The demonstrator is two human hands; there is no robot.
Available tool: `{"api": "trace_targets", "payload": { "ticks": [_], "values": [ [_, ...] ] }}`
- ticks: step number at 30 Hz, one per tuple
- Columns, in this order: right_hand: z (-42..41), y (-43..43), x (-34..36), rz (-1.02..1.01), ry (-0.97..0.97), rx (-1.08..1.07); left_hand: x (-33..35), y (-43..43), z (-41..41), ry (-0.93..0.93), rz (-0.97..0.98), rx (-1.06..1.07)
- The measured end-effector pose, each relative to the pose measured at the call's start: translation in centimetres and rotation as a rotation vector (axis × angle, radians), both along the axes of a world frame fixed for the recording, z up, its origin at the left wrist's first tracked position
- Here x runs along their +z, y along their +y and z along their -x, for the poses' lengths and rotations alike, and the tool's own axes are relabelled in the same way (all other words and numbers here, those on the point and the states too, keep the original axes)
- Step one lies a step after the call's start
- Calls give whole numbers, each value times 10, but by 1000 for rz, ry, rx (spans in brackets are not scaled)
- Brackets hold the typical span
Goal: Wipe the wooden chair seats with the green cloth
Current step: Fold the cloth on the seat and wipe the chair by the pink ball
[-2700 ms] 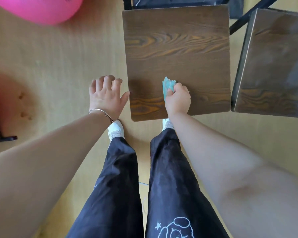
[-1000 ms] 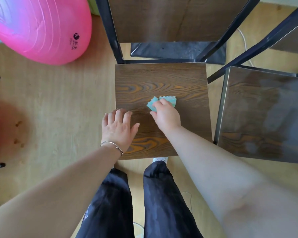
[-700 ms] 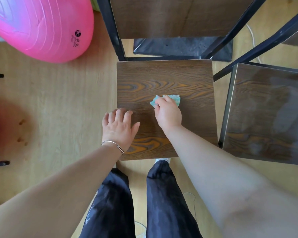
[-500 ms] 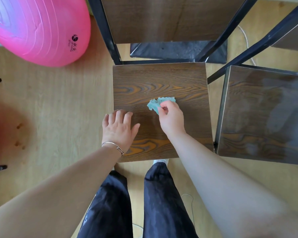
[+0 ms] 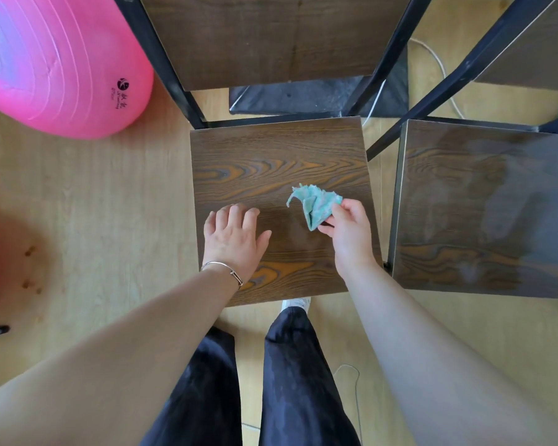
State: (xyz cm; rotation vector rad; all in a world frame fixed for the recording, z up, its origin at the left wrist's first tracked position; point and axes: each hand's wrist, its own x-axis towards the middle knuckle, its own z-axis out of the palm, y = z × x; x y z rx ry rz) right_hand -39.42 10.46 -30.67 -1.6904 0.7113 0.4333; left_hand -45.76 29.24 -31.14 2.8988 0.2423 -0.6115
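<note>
Your right hand (image 5: 348, 233) pinches the crumpled green cloth (image 5: 314, 202) between thumb and fingers over the right half of the middle chair seat (image 5: 277, 156), while your left hand (image 5: 231, 241) rests flat, fingers relaxed, on that seat's left side, second seat (image 5: 477, 207) just beside.

A single wide-angle camera worn on the person's head looks almost straight down on the middle chair seat (image 5: 271, 156), which fills the centre of the frame at arm's reach. The person's dark trousers (image 5: 297, 381) lie directly below that seat. Its backrest (image 5: 264, 40) rises beyond it, a second seat (image 5: 477, 207) shows just right of it, and a pink ball (image 5: 55, 66) sits up-left.
</note>
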Motion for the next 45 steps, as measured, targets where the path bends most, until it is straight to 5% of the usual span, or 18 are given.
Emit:
{"api": "trace_targets", "payload": {
  "ticks": [6, 11, 14, 22, 32, 38, 40, 45],
  "values": [
    [-5, -1, 8, 76, -22, 251, 5, -18, -17, 28, 149, 83],
    [-6, 10, 4, 60, -3, 342, 1, -26, -34, 76, 591, 511],
    [-7, 15, 2, 49, 7, 373, 1, -26, -45, 134, 628, 637],
    [-4, -5, 16, 126, -111, 66, -3, -12, -44, 125, 693, 947],
    [-15, -42, 57, 208, 137, 661, 42, 18, -32, 361, 941, 807],
    [-50, -36, 65, 395, 125, 806, 52, 25, -59, 405, 991, 861],
    [-67, -28, 45, 446, 100, 765, 42, 26, -73, 388, 896, 800],
    [-74, -18, -9, 714, 109, 743, 16, 35, -69, 320, 145, 235]
  ]
}}
